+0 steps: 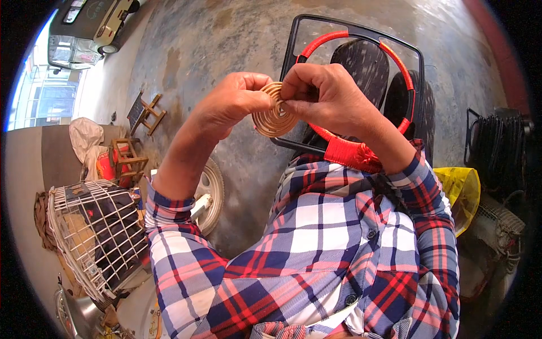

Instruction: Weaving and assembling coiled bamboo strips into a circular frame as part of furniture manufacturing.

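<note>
A flat spiral coil of thin tan strip (pixel 271 125) is held up in front of me. My left hand (pixel 232 103) grips its left edge between thumb and fingers. With fingertips pinched together, my right hand (pixel 327 93) is on the coil's inner turns from the right; its fingers hide part of the coil. Behind and below the hands, a black rectangular frame (pixel 357 19) rests over my lap and legs. Within it is a ring wrapped in red cord (pixel 324 43), with black stretches between the red ones. A red bunched knot (pixel 367 158) sits at the ring's near side.
Grey concrete floor (pixel 226 34) spreads ahead. At left stand a small wooden stool (pixel 131 161), a tipped stool (pixel 148 116) and a white wire basket (pixel 93 243). A wheel (pixel 213 198) is beside my left arm. Black frames (pixel 497 141) and a yellow bag (pixel 460 192) are at right.
</note>
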Action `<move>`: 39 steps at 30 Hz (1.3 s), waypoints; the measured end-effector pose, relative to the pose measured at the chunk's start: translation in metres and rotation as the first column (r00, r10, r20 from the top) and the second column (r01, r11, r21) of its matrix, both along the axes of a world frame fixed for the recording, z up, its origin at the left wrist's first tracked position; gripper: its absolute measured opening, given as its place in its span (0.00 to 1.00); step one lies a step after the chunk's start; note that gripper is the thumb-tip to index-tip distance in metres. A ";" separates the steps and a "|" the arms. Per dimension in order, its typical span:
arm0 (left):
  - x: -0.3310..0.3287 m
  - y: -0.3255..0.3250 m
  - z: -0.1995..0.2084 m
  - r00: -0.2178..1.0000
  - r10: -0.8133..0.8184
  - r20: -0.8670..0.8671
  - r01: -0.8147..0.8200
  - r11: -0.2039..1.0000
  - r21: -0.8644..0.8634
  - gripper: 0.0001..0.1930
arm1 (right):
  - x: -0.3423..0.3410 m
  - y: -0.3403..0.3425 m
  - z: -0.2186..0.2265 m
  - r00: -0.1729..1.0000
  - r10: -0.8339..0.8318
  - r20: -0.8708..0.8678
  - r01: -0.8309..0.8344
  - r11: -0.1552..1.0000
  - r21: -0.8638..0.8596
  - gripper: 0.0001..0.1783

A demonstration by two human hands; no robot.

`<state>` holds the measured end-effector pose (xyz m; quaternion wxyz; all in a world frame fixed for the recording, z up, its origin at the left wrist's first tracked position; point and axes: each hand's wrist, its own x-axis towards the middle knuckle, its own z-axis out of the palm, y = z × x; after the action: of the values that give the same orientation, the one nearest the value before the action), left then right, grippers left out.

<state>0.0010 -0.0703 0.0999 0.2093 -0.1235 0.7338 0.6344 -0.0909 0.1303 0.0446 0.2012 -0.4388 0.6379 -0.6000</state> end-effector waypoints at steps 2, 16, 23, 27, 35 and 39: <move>0.000 -0.002 0.000 0.999 -0.025 0.023 0.025 1.000 -0.001 0.20 | 0.000 0.001 0.003 0.999 0.000 -0.042 0.001 1.000 0.028 0.07; 0.004 -0.013 0.021 0.904 0.261 -0.340 -0.219 0.963 0.157 0.17 | -0.005 0.004 -0.002 0.923 0.065 0.378 -0.011 0.990 -0.142 0.06; 0.037 0.016 -0.025 0.862 0.361 -0.356 -0.253 0.915 0.315 0.25 | -0.003 0.003 -0.003 0.912 -0.004 0.410 0.061 0.990 -0.125 0.08; 0.044 0.048 -0.031 0.779 0.452 -0.434 -0.331 0.885 0.327 0.19 | 0.002 0.000 -0.006 0.897 -0.034 0.440 0.101 0.986 -0.129 0.08; 0.037 0.075 -0.044 0.599 0.619 -0.508 -0.519 0.784 0.341 0.05 | 0.010 -0.005 -0.020 0.900 -0.046 0.433 0.101 0.989 -0.106 0.07; 0.035 0.072 -0.045 0.576 0.630 -0.522 -0.538 0.772 0.338 0.04 | 0.013 -0.003 -0.014 0.907 -0.075 0.415 0.113 0.991 -0.068 0.07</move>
<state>0.0360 0.0016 0.0546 -0.2512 -0.1326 0.6304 0.7224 -0.0782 0.1270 0.0307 0.2818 -0.2799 0.5738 -0.7163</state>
